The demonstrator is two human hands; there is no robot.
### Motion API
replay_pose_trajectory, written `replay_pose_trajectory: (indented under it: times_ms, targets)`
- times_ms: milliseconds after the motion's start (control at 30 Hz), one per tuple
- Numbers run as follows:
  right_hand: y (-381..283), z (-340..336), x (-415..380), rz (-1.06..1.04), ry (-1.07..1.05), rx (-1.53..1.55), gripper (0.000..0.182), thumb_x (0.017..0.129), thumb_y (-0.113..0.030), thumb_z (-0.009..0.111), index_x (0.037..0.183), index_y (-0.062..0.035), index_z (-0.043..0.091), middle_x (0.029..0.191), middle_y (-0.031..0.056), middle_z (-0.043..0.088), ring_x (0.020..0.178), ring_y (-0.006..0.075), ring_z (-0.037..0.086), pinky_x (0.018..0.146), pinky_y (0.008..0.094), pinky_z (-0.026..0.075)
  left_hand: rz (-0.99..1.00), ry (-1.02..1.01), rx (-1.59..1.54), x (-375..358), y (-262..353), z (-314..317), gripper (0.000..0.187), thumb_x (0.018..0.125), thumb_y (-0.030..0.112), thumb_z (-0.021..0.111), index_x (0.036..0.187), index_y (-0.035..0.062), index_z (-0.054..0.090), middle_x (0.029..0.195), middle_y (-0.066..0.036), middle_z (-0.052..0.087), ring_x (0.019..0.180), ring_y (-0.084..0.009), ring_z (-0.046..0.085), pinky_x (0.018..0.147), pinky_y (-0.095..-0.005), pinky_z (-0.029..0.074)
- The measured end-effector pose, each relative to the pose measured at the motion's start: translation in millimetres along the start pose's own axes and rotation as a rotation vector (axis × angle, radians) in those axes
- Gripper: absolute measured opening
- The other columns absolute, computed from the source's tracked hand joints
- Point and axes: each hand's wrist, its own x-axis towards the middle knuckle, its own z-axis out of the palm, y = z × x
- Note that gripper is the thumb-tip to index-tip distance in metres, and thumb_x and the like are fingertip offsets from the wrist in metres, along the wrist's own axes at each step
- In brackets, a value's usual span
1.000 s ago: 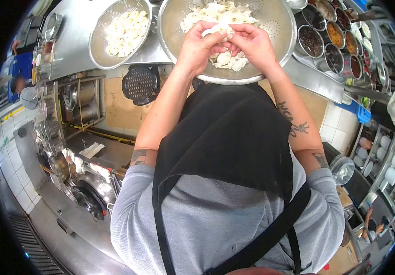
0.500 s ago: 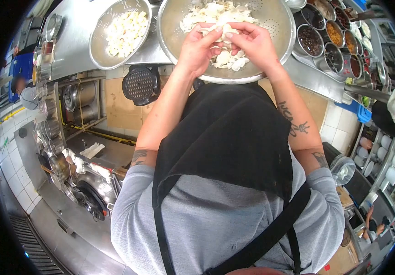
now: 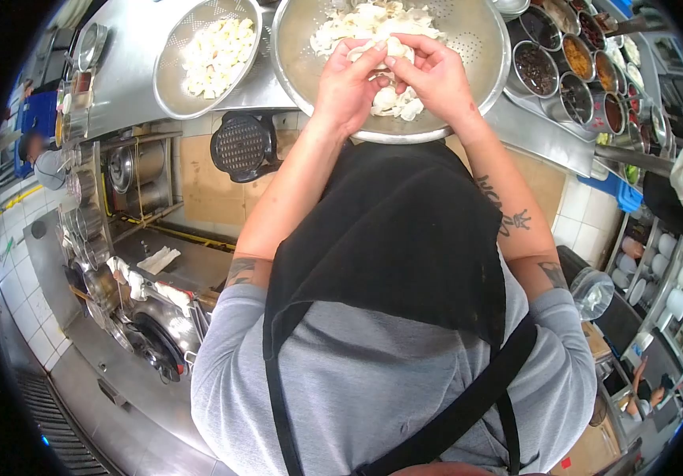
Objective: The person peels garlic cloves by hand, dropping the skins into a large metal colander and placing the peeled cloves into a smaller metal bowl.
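Over a large metal colander [image 3: 287,67], my left hand [image 3: 349,83] and my right hand [image 3: 435,78] meet, fingertips almost touching. Both are closed in a pinch on one pale, creamy-white piece of food [image 3: 395,51], perhaps mushroom; the fingers cover much of it. Loose, thin, petal-like white pieces [image 3: 340,32] lie in the colander behind and beneath my hands. To the left, a smaller perforated metal colander [image 3: 168,79] holds small, chunky, pale-yellow pieces [image 3: 218,59].
Metal tubs of ingredients [image 3: 533,67] crowd the counter at the right. A black ridged pan-like object [image 3: 240,147] sits below the counter edge. Pots and pans [image 3: 151,341] stand lower left. One person [image 3: 48,168] is far left, another [image 3: 650,397] far right.
My hands stay over the large colander, their fingers shifting slightly around the pale piece. The large colander sits a touch higher in view.
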Motion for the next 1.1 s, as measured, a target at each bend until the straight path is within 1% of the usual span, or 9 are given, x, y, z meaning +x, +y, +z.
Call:
replay_pose_trajectory:
  times_ms: [67,200,367,467,567,667,867,967,1100]
  targets:
    - [-3.9,-0.4,-1.6,-0.029,-0.027,0.075,0.040,0.091,-0.006,0.066,0.127,0.0069,0.057,0.092,0.0079,0.070,0.067,0.0085,0.063,0.063,0.0232,0.054,-0.004,0.008,-0.041,1.1,0.6,-1.4,0.015,0.096,0.015,0.064,0.106,0.0077,0.057,0.098,-0.006,0.067,0.086,-0.0149,0.064,0.070,-0.0302,0.049]
    - [-1.5,-5.8,-3.0,-0.034,-0.040,0.155,0.039,0.091,-0.005,0.065,0.127,0.0065,0.059,0.090,0.0081,0.070,0.067,0.0082,0.063,0.064,0.0226,0.054,-0.071,-0.096,-0.094,-3.4,10.9,5.7,0.017,0.099,0.019,0.058,0.112,0.0076,0.057,0.099,-0.006,0.067,0.086,-0.0166,0.064,0.072,-0.0306,0.051]
    - [11.2,-5.7,0.2,-0.019,0.033,0.049,0.031,0.091,-0.003,0.062,0.121,0.0062,0.063,0.085,0.0075,0.070,0.065,0.0078,0.063,0.062,0.0224,0.053,-0.141,-0.136,-0.117,4.6,-0.5,-15.6,0.026,0.103,0.023,0.050,0.122,0.0062,0.056,0.108,-0.007,0.065,0.092,-0.0157,0.062,0.077,-0.0304,0.052]
    - [10.2,-2.9,-0.6,0.003,0.084,-0.051,0.028,0.091,-0.003,0.061,0.117,0.0061,0.065,0.081,0.0068,0.070,0.064,0.0080,0.063,0.061,0.0226,0.053,-0.100,0.074,0.113,-3.5,-3.7,-1.3,0.032,0.105,0.026,0.046,0.128,0.0054,0.053,0.114,-0.009,0.063,0.096,-0.0161,0.062,0.076,-0.0294,0.053]
    - [7.7,-2.3,-1.9,-0.007,0.112,-0.067,0.026,0.091,-0.003,0.061,0.115,0.0061,0.066,0.080,0.0067,0.070,0.064,0.0087,0.063,0.062,0.0229,0.053,0.144,0.172,0.405,0.1,-11.4,9.0,0.037,0.107,0.031,0.043,0.132,0.0050,0.051,0.119,-0.009,0.061,0.099,-0.0153,0.061,0.078,-0.0300,0.053]
    - [5.4,-1.1,-0.7,-0.066,0.121,0.006,0.026,0.091,-0.002,0.060,0.114,0.0064,0.066,0.080,0.0074,0.070,0.065,0.0099,0.064,0.063,0.0234,0.054,0.133,0.110,0.595,7.6,-19.4,-9.5,0.038,0.107,0.033,0.042,0.131,0.0052,0.051,0.121,-0.008,0.060,0.102,-0.0139,0.060,0.079,-0.0300,0.053]
    - [8.1,10.4,1.3,-0.076,0.050,0.281,0.020,0.091,-0.002,0.062,0.109,0.0069,0.066,0.083,0.0092,0.070,0.067,0.0126,0.066,0.061,0.0250,0.056,0.276,-0.042,0.652,1.1,-1.4,16.8,0.025,0.099,0.027,0.060,0.109,0.0039,0.061,0.094,-0.003,0.066,0.079,-0.0100,0.061,0.069,-0.0264,0.051]
    - [12.4,13.3,-0.3,-0.044,-0.005,0.326,0.018,0.091,-0.005,0.064,0.106,0.0056,0.067,0.085,0.0091,0.070,0.068,0.0130,0.067,0.058,0.0251,0.056,0.139,-0.032,0.264,4.4,-2.6,13.5,0.021,0.093,0.020,0.070,0.096,0.0029,0.058,0.076,0.000,0.061,0.063,-0.0084,0.057,0.058,-0.0223,0.047]
    - [7.7,6.2,-1.4,0.061,-0.061,0.162,0.013,0.094,-0.007,0.063,0.102,0.0029,0.067,0.087,0.0077,0.069,0.072,0.0108,0.064,0.059,0.0244,0.053,0.203,0.054,0.285,6.5,-8.2,14.0,0.016,0.091,0.012,0.070,0.099,0.0023,0.060,0.075,0.000,0.061,0.058,-0.0069,0.054,0.053,-0.0220,0.045]
